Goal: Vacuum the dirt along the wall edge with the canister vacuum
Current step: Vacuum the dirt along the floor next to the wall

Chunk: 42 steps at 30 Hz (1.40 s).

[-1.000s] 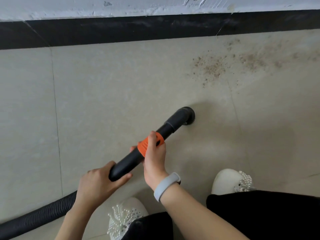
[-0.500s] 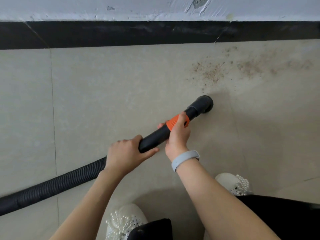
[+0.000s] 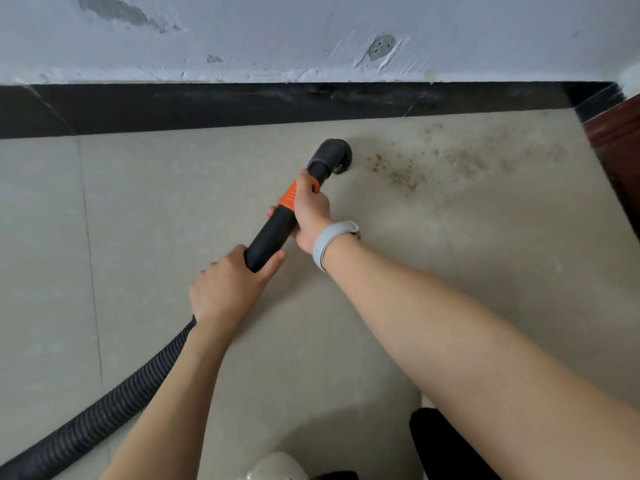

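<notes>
I am gripping the stiff, light wand [image 3: 273, 233] two-handed, right hand [image 3: 310, 211] at its orange collar [image 3: 289, 197], left hand [image 3: 228, 289] near the floppy hose [image 3: 104, 410], nozzle [image 3: 332, 157] just left of the dirt [image 3: 401, 171].

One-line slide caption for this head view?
Both hands, left hand and right hand, grip the black vacuum wand, its nozzle beside scattered dirt near the black baseboard.
</notes>
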Tool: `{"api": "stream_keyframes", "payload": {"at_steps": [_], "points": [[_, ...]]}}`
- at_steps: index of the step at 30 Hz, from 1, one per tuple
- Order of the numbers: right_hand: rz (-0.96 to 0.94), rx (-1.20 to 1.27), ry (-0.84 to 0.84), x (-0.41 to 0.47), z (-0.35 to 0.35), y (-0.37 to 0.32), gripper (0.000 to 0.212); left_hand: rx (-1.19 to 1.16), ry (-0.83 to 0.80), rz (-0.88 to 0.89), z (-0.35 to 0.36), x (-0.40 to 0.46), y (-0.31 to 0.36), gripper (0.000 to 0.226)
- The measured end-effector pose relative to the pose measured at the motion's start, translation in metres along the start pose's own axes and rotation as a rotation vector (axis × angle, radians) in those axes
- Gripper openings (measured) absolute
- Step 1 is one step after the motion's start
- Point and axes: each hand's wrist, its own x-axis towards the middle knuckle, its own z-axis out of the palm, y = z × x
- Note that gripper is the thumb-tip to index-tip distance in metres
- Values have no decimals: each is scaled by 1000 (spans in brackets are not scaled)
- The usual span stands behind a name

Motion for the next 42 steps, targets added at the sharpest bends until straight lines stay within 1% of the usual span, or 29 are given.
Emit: {"api": "stream_keyframes", "payload": {"at_steps": [2,4,6,9,11,13,15,17,22,25,26,27,29,31,34,37,40,42], "points": [[3,-14,3,2,5,-2,39,-8,-20,1,-5,6,0,55],[9,15,44,-1,-3,0,40,29,-67,28,-6,3,3,55],[17,92,138,-10,-23,9,38,96,-142,91,-2,-8,7,54],[6,212,318,-28,-63,29,36,220,-221,249,13,-31,15,54],[10,261,384,-36,-83,38,36,251,-229,316,25,-43,18,54],[7,286,384,-36,-89,38,35,251,-210,316,30,-44,20,54],[-14,282,349,-32,-86,29,35,225,-194,253,29,-38,23,54],[-27,240,268,-26,-78,18,34,186,-165,161,25,-34,28,55],[17,12,-66,-22,-44,4,32,53,85,-157,19,-53,30,52],[37,-149,-206,-19,-26,1,27,4,174,-296,19,-58,30,47],[49,-186,-246,-16,-22,-1,31,-13,182,-322,19,-56,32,45],[64,-221,-274,-12,-18,-3,36,-30,176,-339,20,-52,34,44],[86,-261,-283,-3,-18,-12,38,-60,142,-353,19,-41,44,41],[100,-251,-267,5,-27,-28,38,-62,113,-346,19,-30,60,41],[150,-185,-277,17,-51,-50,41,20,112,-327,23,-24,89,41],[221,-173,-299,16,-79,-57,37,55,84,-370,28,-40,111,38],[287,-203,-307,0,-96,-47,40,46,-17,-427,21,-64,110,32],[320,-224,-340,-1,-109,-53,35,35,-29,-449,23,-72,121,32]]}}
